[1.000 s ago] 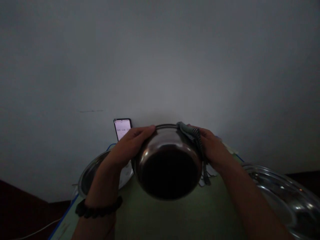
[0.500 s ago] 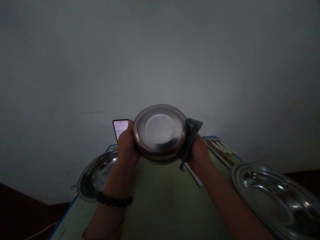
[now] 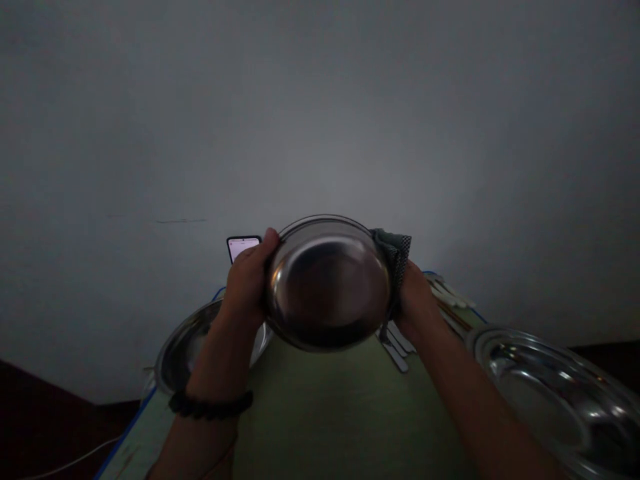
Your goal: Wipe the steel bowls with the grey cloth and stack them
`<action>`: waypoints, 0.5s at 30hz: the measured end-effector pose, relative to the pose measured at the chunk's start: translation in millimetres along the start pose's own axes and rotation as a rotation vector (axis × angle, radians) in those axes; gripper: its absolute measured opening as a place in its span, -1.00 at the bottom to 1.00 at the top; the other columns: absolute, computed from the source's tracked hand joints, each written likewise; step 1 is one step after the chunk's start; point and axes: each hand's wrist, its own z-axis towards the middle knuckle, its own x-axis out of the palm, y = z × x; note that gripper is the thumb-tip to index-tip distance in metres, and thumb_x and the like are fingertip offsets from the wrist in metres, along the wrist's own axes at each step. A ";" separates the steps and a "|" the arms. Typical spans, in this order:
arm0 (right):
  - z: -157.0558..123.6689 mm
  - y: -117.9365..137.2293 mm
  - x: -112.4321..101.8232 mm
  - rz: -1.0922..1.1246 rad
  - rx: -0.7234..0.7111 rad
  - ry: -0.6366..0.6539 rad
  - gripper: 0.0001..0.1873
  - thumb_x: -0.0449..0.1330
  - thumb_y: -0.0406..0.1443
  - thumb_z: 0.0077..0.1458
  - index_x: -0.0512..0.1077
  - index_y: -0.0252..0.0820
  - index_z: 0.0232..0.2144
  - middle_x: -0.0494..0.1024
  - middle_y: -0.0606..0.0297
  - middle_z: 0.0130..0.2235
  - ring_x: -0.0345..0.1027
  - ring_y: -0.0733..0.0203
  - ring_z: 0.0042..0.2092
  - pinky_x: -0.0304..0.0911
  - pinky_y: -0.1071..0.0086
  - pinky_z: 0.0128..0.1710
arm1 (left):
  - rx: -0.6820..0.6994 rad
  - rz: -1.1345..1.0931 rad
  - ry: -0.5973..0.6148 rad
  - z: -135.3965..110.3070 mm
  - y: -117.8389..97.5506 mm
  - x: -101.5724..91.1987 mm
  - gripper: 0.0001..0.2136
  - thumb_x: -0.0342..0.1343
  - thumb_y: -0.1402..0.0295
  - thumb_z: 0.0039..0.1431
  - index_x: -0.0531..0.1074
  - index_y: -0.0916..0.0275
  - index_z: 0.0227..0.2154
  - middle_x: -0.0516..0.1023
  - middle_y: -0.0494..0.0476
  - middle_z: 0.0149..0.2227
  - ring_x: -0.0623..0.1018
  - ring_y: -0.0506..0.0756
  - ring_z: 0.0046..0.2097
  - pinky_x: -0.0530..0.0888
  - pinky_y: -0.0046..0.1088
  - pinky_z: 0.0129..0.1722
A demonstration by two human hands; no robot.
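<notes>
I hold a shiny steel bowl (image 3: 327, 287) up in front of me with both hands, tilted so that one round face points at the camera. My left hand (image 3: 247, 283) grips its left rim, thumb over the edge. My right hand (image 3: 415, 300) grips the right rim and presses a grey-green checked cloth (image 3: 395, 250) against it. A dark bead bracelet (image 3: 210, 405) circles my left wrist.
Below lies a pale green table (image 3: 325, 413) with a blue edge. A steel basin (image 3: 185, 353) sits at its left, a large steel basin (image 3: 555, 393) at the right. White utensils (image 3: 400, 343) and chopsticks (image 3: 450, 297) lie behind. A lit phone (image 3: 243, 245) leans on the grey wall.
The bowl has been turned over in my hands and raised from low near the table to in front of the wall. Both hands kept their hold.
</notes>
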 end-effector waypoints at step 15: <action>-34.1 14.6 20.3 -0.713 -0.830 0.082 -0.65 -0.06 -0.20 0.29 0.39 -0.01 0.03 0.44 0.23 0.12 0.19 0.08 0.19 0.09 0.11 0.17 | 0.007 0.107 0.107 -9.5 -10.4 6.4 -0.71 0.20 0.14 0.02 0.45 0.22 -0.66 0.42 -0.02 -0.69 0.37 -0.02 -0.63 0.32 -0.51 -0.61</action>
